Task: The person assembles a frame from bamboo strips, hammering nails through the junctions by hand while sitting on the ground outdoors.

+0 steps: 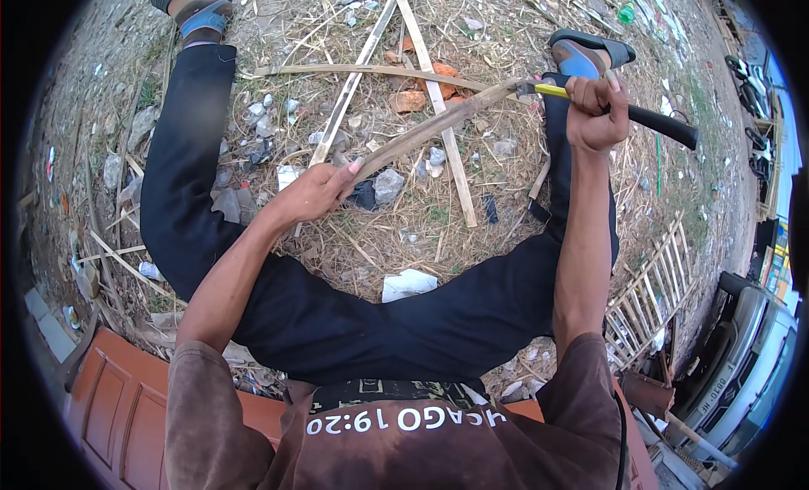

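Note:
My left hand [313,191] grips the near end of a long curved bamboo strip [438,121], which slants up to the right between my spread legs. My right hand [597,111] is closed around the black handle of a hammer [666,123] with a yellow neck; its head meets the strip's far end near my right foot. I am seated, in dark trousers [185,153], with blue sandals [202,16] on both feet.
Dry grass, stones, paper scraps and loose bamboo slats [430,60] cover the ground between my legs. A small slatted bamboo frame [653,292] lies at the right. An orange-brown panelled door [118,397] lies under me. Parked vehicles [750,364] stand at the far right.

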### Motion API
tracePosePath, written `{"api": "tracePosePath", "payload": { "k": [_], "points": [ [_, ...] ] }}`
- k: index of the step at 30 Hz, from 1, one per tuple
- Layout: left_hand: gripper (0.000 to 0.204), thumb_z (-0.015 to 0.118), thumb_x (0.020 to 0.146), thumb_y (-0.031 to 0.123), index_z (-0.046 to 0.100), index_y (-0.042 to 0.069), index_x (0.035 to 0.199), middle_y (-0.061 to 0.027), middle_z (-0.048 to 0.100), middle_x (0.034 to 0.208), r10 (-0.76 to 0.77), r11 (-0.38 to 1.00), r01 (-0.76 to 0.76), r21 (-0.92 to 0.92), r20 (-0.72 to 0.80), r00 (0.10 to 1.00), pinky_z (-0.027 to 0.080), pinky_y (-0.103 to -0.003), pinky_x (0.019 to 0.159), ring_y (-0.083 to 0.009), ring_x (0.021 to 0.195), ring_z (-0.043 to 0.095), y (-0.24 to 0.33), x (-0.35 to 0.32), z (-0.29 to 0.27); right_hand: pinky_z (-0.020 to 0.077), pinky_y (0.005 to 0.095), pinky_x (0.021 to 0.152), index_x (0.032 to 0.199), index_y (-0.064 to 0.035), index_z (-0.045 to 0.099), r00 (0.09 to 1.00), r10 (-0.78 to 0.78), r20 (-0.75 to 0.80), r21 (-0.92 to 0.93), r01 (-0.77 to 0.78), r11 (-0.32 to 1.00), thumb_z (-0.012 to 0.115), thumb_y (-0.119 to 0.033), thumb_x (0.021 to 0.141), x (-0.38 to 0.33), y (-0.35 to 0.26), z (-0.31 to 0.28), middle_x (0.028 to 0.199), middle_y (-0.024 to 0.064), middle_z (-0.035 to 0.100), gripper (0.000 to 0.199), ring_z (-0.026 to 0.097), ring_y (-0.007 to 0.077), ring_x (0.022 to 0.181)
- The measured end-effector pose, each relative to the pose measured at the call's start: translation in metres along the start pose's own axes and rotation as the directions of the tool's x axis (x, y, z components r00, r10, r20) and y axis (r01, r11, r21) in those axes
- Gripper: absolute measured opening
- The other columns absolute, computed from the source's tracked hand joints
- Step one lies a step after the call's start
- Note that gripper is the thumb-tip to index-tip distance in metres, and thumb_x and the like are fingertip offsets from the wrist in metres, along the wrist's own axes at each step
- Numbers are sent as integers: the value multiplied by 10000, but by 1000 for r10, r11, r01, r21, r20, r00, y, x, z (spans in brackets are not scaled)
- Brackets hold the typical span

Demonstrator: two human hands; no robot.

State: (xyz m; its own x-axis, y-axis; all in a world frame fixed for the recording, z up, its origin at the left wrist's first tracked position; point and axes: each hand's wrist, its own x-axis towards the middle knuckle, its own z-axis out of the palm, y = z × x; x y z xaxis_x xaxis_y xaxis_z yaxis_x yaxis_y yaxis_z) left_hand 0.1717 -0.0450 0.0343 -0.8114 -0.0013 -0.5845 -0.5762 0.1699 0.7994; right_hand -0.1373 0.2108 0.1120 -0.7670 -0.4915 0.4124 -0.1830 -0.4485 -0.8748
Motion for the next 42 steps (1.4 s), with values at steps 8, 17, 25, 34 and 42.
{"api": "tracePosePath", "payload": {
  "k": [8, 17, 25, 34, 42],
  "points": [
    [643, 352, 1042, 590, 464, 87, 658, 37, 374, 543, -73, 996, 77, -42, 71, 995, 306, -274, 458, -87, 483, 369, 6, 0, -5, 220, 324, 574, 678, -157, 324, 1000, -5, 8, 86, 4, 996, 492, -244, 952, -3, -2, -10, 529, -51, 155, 333, 159, 108, 496],
    [650, 344, 1035, 609, 454, 93, 657, 37, 371, 534, -85, 996, 86, -39, 21, 996, 303, -272, 452, -87, 475, 364, 4, 6, 3, 289, 287, 509, 806, -125, 385, 890, -108, -443, -98, 71, 993, 501, -198, 964, 10, 7, 36, 536, -26, 297, 210, 277, 94, 454],
    [623, 333, 1043, 597, 446, 105, 679, 56, 332, 529, -4, 998, 2, -60, -35, 999, 252, -262, 426, -69, 451, 312, -6, 8, 2, 195, 281, 390, 689, -105, 318, 676, -110, -729, -81, 74, 994, 479, -165, 926, 42, 24, 53, 500, -10, 274, 293, 226, 86, 383],
    [621, 364, 1053, 559, 475, 81, 672, 42, 391, 575, -28, 999, 32, -40, 79, 996, 332, -265, 485, -77, 519, 387, -15, -6, -4, 176, 280, 414, 687, -151, 318, 619, 324, -716, 332, -107, 937, 383, -210, 906, 65, 5, -32, 548, -28, 251, 237, 173, 103, 429],
    [585, 376, 1061, 526, 498, 74, 711, 50, 376, 580, 44, 999, -46, 13, 98, 994, 321, -270, 479, -74, 507, 363, -6, 1, 5, 188, 272, 407, 612, -171, 308, 651, 273, -709, 225, -157, 962, 399, -204, 907, 74, -30, -53, 514, -50, 257, 310, 186, 103, 407]
  ]
}}
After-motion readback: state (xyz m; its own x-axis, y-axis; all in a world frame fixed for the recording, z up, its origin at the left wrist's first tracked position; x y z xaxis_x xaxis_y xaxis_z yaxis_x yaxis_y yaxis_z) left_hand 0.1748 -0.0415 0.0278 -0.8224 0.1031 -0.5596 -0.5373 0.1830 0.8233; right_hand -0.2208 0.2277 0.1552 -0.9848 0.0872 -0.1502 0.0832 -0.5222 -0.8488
